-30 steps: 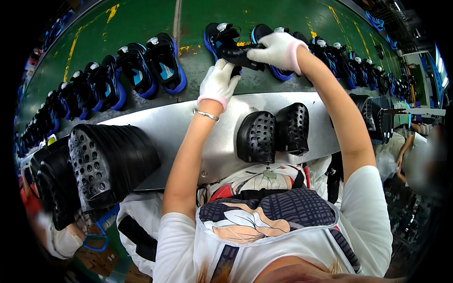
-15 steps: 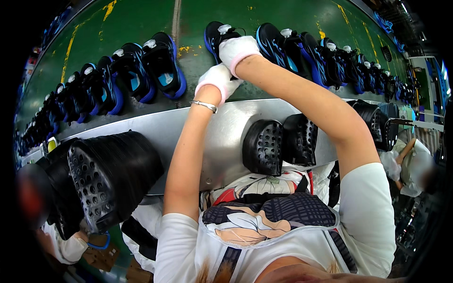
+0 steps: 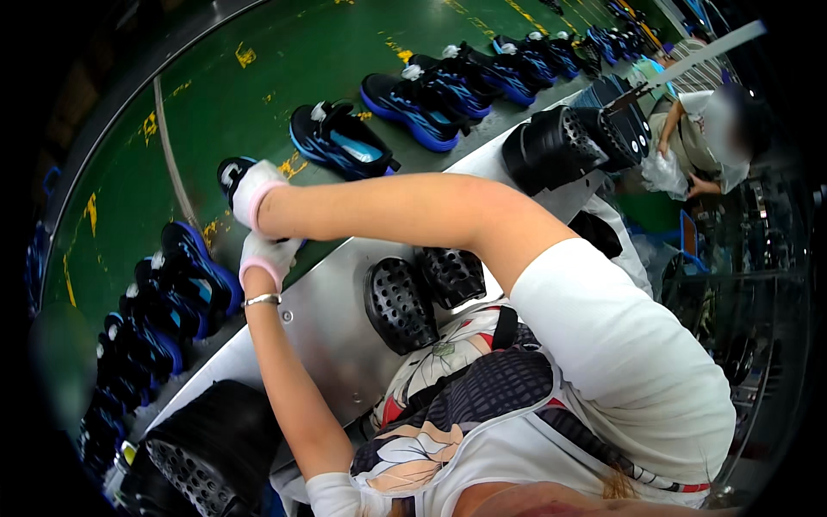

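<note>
Gripping: right hand (image 3: 250, 191) clenched around black-and-blue shoe (image 3: 229, 172) on the green belt (image 3: 284, 52).
Left hand (image 3: 265, 257): gloved, just below (grasp unclear).
Nearby: black soles (image 3: 418, 293) right of both hands, on the counter (image 3: 327, 336).

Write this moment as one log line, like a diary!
left hand: gloved, on black shoe | right hand: gloved, same shoe | belt: blue-black shoes in row

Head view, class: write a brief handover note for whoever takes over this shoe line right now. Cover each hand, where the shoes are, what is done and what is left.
Left hand: gloved, on the near side of the black shoe.
Right hand: gloved, gripping that same shoe on the green belt.
Placed: blue-and-black shoes in a row along the belt.
Left: black soles on the metal ledge.
</note>
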